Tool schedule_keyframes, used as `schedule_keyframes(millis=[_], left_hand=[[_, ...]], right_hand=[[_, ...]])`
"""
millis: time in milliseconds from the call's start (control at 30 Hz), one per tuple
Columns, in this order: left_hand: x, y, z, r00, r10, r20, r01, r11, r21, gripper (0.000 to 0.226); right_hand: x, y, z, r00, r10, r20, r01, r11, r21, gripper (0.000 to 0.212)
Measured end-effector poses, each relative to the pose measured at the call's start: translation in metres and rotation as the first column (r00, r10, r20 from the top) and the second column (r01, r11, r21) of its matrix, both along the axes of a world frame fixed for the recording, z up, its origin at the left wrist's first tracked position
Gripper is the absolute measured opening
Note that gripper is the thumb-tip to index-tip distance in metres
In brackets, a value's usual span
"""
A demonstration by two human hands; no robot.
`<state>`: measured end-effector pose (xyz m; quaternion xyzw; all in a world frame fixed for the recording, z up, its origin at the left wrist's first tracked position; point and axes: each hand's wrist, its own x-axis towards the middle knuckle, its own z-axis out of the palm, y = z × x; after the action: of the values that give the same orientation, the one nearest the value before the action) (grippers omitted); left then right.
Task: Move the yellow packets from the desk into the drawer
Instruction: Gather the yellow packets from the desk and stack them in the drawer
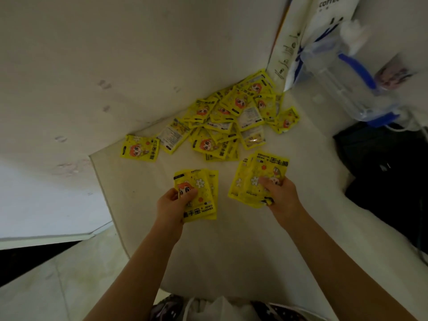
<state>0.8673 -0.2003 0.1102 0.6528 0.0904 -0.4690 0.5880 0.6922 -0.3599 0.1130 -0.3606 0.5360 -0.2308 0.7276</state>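
A heap of yellow hand-warmer packets lies on the white desk, pushed into the corner against the wall. One packet lies apart at the heap's left end. My left hand grips a small stack of yellow packets above the desk, thumb on top. My right hand grips a second, fanned stack of yellow packets to the right of the first. Both stacks are held in front of the heap. No drawer is visible.
A white paper coffee bag stands at the back right beside a clear plastic bag with blue trim. A black object sits at the desk's right side. The wall borders the desk on the left.
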Motion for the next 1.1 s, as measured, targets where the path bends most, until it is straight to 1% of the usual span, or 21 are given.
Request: schedule_keyframes(millis=[67,200,333,467,567,767,967,1100], left_hand=[[-0.008,0.000,0.003,0.999,-0.039,0.009,0.039,0.999,-0.011,0.021],[-0.025,0.004,0.002,0.981,-0.188,0.044,0.189,0.982,-0.013,0.019],[-0.039,0.020,-0.003,0.933,-0.353,0.066,0.355,0.935,-0.017,0.019],[-0.050,0.038,-0.005,0.869,-0.492,0.058,0.494,0.869,-0.022,0.017],[-0.059,0.050,-0.001,0.802,-0.596,0.036,0.597,0.802,-0.025,0.014],[-0.094,0.067,0.005,0.632,-0.773,0.044,0.775,0.632,-0.032,0.014],[-0.147,0.082,0.001,0.487,-0.871,0.063,0.873,0.488,-0.011,0.014],[-0.197,0.103,0.002,0.379,-0.922,0.078,0.925,0.380,-0.004,0.010]], right_hand=[[-0.013,0.015,0.005,1.000,-0.024,-0.010,0.024,1.000,0.018,0.025],[-0.043,0.057,0.009,0.993,-0.114,-0.010,0.115,0.993,0.026,0.024],[-0.065,0.105,0.004,0.970,-0.244,-0.009,0.244,0.969,0.050,0.027],[-0.086,0.159,0.002,0.915,-0.403,-0.003,0.402,0.912,0.075,0.027],[-0.101,0.199,0.004,0.862,-0.507,0.008,0.505,0.860,0.069,0.021],[-0.138,0.263,0.008,0.744,-0.668,-0.014,0.667,0.743,0.056,0.019],[-0.178,0.326,0.009,0.626,-0.779,-0.037,0.779,0.623,0.072,0.018],[-0.211,0.377,0.005,0.512,-0.856,-0.065,0.858,0.506,0.093,0.019]])
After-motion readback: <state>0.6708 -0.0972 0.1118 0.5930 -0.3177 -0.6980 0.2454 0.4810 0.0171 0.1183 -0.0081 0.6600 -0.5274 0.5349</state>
